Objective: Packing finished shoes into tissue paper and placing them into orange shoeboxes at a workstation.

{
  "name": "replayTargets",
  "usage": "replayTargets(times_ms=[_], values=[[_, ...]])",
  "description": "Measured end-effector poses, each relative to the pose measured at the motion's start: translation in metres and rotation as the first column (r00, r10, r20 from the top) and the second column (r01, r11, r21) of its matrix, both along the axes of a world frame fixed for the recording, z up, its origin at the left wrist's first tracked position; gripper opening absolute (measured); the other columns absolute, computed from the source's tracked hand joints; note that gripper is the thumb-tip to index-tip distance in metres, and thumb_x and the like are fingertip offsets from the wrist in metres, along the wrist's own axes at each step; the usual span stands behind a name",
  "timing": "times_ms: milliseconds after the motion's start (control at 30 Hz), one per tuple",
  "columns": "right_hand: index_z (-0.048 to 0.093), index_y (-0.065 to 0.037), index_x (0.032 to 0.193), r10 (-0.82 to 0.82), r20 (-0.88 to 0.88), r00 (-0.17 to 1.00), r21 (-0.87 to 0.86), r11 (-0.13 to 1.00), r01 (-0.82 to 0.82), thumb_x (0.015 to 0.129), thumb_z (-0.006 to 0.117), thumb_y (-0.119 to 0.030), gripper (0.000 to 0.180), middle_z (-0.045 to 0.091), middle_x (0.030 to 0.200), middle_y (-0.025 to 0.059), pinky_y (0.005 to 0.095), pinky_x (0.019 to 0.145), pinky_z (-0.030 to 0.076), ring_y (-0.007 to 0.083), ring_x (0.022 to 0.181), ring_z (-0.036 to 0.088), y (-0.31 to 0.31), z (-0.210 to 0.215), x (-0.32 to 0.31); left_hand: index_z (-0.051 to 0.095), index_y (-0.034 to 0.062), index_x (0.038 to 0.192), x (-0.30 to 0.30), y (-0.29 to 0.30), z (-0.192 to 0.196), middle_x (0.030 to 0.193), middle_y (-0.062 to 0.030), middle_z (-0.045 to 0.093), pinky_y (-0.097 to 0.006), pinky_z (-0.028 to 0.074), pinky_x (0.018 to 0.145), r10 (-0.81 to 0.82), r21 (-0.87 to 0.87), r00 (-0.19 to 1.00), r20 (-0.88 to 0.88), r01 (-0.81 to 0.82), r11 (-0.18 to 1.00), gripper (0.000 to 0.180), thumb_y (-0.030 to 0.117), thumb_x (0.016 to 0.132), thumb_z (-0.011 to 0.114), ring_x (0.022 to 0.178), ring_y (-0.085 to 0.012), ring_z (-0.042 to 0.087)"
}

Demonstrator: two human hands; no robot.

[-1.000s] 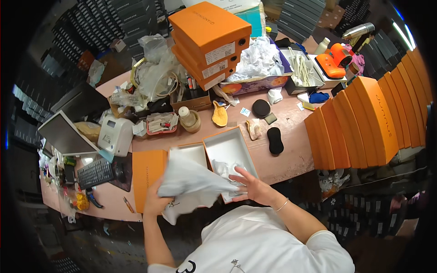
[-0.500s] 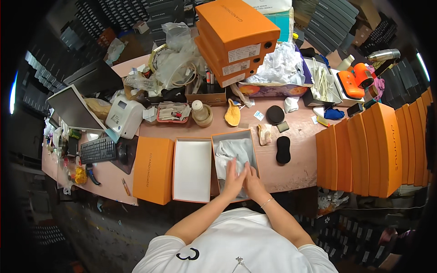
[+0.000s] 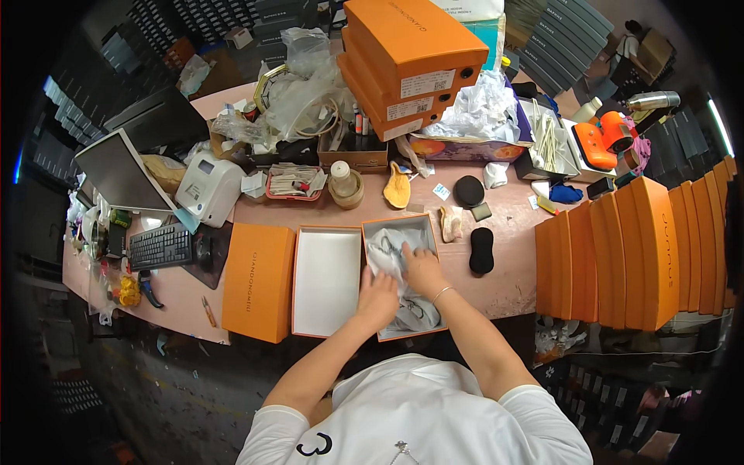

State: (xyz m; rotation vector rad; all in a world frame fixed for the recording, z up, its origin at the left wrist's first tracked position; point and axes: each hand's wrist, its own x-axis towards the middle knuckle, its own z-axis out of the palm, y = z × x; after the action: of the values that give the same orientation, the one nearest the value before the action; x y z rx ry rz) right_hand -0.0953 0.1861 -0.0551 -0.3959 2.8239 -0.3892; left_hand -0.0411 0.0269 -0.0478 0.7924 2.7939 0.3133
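Observation:
An orange shoebox (image 3: 442,320) with a grey inside stands open at the table's front edge. In it lies whitish tissue paper (image 3: 385,246), with dark strap-like shapes showing at its upper and lower ends; what it wraps is mostly hidden. My left hand (image 3: 378,298) rests on the left side of the paper, fingers apart and reaching over the box's left wall. On the right side my right hand (image 3: 423,273) touches the paper, its index finger stretched forward. Left of the shoebox lies a white-lined orange lid or tray (image 3: 326,283), beside a closed orange shoebox (image 3: 260,287).
Orange boxes stand stacked (image 3: 411,46) at the back and in a row (image 3: 620,260) on the right. A black oval pad (image 3: 481,251), a round black one (image 3: 468,191) and a yellow cloth piece (image 3: 397,187) lie nearby. A keyboard (image 3: 161,247) and label printer (image 3: 208,188) are left.
My hands were close together over the paper and have moved apart, the left toward the box's left wall, the right further forward. A person has come into view at the back right.

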Motion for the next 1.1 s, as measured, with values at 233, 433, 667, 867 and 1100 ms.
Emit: replayTargets(times_ms=[233,433,667,867,1100], values=[[0.041,-0.008,0.137,0.030,-0.195,0.980,-0.186,0.980,-0.067,0.086,0.050,-0.010,0.052,0.057,0.108,0.0194,0.0433,0.083,0.049,0.0343,0.102,0.055,0.006,-0.031,0.045,0.062,0.0009,0.113,-0.005,0.013,-0.050,0.112,-0.0160,0.060,-0.056,0.022,0.109,-0.179,0.067,0.983,0.033,0.176,0.982,0.041,0.029,0.083,0.060,0.113,-0.0299,0.051],[0.033,-0.008,0.143,-0.046,0.263,0.964,-0.139,0.987,0.085,0.080,0.064,-0.025,0.073,0.040,0.136,0.0260,0.0470,0.096,0.042,0.0431,0.124,0.040,0.009,-0.020,0.030,0.063,-0.0011,0.105,0.012,-0.010,0.012,0.104,-0.0121,0.060,-0.042,0.042,0.095,0.095,0.580,0.990,0.103,-0.137,0.803,0.023,0.009,0.084,0.060,0.096,-0.0223,0.059],[0.053,-0.009,0.119,0.059,0.053,0.997,0.000,0.998,-0.059,0.061,0.082,-0.037,0.070,0.031,0.143,0.0244,0.0524,0.087,0.047,0.0470,0.129,0.031,-0.016,0.016,0.069,0.060,-0.0041,0.109,0.095,-0.033,0.003,0.106,-0.0082,0.057,-0.024,0.049,0.080,0.093,0.538,0.593,0.800,-0.776,0.329,0.019,0.001,0.091,0.056,0.090,-0.0122,0.060],[0.061,0.003,0.103,-0.021,-0.023,0.999,-0.209,0.978,0.016,0.064,0.076,-0.026,0.051,0.038,0.138,0.0257,0.0502,0.098,0.042,0.0470,0.128,0.033,0.001,0.004,0.064,0.056,-0.0014,0.118,0.067,-0.038,0.018,0.116,-0.0086,0.053,-0.027,0.048,0.088,0.213,0.649,0.649,0.731,-0.757,0.080,0.028,0.006,0.092,0.059,0.105,-0.0146,0.055],[0.058,0.009,0.101,-0.069,-0.183,0.981,-0.460,0.887,-0.024,0.067,0.074,-0.025,0.050,0.042,0.131,0.0297,0.0506,0.102,0.038,0.0492,0.121,0.037,-0.036,0.101,0.070,0.018,0.0043,0.149,0.086,-0.093,0.051,0.150,-0.0137,0.026,-0.043,0.028,0.110,0.146,0.710,0.725,0.674,-0.689,0.143,0.085,0.036,0.087,0.067,0.138,-0.0282,0.029]])
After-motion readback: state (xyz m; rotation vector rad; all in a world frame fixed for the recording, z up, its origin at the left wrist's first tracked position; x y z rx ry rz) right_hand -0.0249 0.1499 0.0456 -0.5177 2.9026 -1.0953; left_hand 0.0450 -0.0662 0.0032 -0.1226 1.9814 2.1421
